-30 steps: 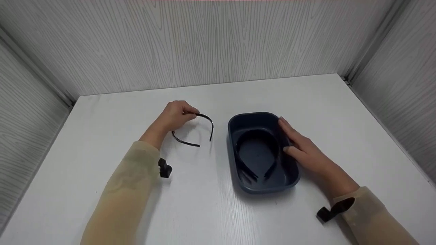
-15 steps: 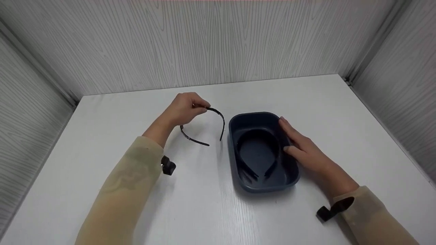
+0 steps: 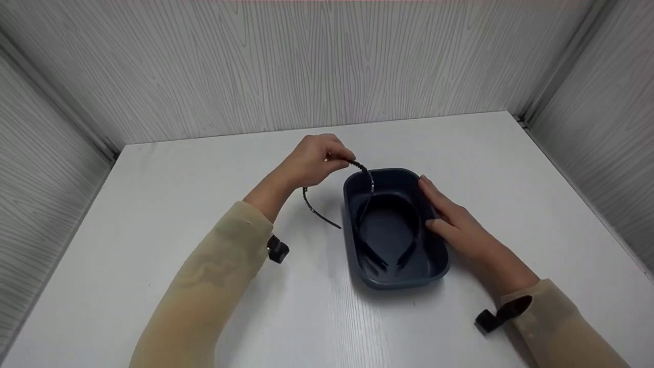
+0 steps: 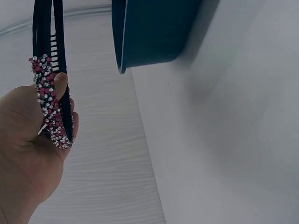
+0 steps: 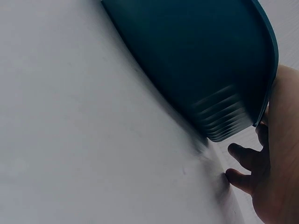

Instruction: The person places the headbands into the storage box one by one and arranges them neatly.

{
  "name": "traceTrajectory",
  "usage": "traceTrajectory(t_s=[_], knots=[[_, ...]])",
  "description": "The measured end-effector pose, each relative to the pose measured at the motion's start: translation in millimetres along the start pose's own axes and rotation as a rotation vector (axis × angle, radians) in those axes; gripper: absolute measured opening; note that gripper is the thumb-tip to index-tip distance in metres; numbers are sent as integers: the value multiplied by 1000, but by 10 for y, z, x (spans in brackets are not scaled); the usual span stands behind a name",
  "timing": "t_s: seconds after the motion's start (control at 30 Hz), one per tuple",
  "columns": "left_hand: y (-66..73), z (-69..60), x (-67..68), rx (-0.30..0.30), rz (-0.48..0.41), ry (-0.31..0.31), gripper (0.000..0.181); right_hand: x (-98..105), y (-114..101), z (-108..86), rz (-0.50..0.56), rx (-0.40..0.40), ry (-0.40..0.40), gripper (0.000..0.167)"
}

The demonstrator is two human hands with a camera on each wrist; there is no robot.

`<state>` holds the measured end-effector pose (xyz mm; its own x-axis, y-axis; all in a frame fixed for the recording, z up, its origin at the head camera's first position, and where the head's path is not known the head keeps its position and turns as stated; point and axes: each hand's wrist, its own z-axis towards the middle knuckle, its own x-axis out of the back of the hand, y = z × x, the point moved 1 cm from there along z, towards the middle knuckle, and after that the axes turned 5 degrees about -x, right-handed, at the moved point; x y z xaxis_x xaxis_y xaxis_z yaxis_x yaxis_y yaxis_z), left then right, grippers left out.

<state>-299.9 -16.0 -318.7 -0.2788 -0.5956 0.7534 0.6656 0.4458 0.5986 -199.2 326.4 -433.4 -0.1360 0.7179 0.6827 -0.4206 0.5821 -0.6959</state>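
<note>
My left hand (image 3: 317,161) pinches the top of a dark headband (image 3: 312,209), with its thumb and fingers on the arch. In the left wrist view, pink and white stones cover part of this headband (image 4: 46,93), and small teeth line its inside. One end hangs over a dark blue plastic bin (image 3: 352,260); the other is left of the bin's wall. Inside the bin lies another dark headband (image 3: 375,254), its ends toward me. My right hand (image 3: 460,232) holds the bin's right rim, thumb over the edge. In the right wrist view, several of its fingertips (image 5: 236,149) show outside the wall.
The bin stands on a white table (image 3: 296,306). A grey wood-grain panel (image 3: 317,61) rises behind the table, with side panels at left and right. Small black camera mounts (image 3: 278,249) sit at both wrists.
My left hand has moved right and slightly up with the headband, bringing one end over the bin. My right hand and the bin have stayed in place.
</note>
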Motion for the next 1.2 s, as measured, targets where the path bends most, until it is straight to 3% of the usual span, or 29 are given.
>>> traceTrajectory(t_s=[0.5, 1.2], knots=[[335, 358, -455, -172, -9, -82, 19, -2, -22, -7, 13, -13, 5, 76], [446, 461, -818, -242, 28, -163, 22, -18, -70, -6, 13, -45, -14, 79]])
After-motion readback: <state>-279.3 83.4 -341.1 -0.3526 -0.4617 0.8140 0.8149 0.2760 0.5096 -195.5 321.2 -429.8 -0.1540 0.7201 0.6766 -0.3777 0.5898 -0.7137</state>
